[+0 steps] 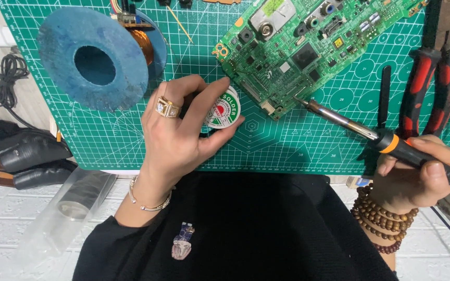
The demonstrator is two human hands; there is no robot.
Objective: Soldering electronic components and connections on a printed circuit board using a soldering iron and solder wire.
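Two hands work over a green cutting mat (131, 145) that covers the tabletop. The left hand (175, 138) has its grip closed around a small round solder reel (224, 109) with a white, red and green label, thumb below and fingers curled over its top edge; the reel sits on the mat just beside the lower corner of a green circuit board (298, 49). The right hand (417, 177) is clenched around the black and orange handle of a soldering iron (360, 130), whose metal tip points up and left and ends right at the board's lower edge. A gold ring and a thin bracelet show on the left hand, and strings of brown beads (384, 218) wrap the right wrist. Farther out, a large blue spool (92, 65) wound with copper wire lies at the mat's upper left, and red-and-black pliers (436, 78) rest at the right. Off the mat to the left lie dark shoes (24, 158) and a clear plastic package (71, 205).
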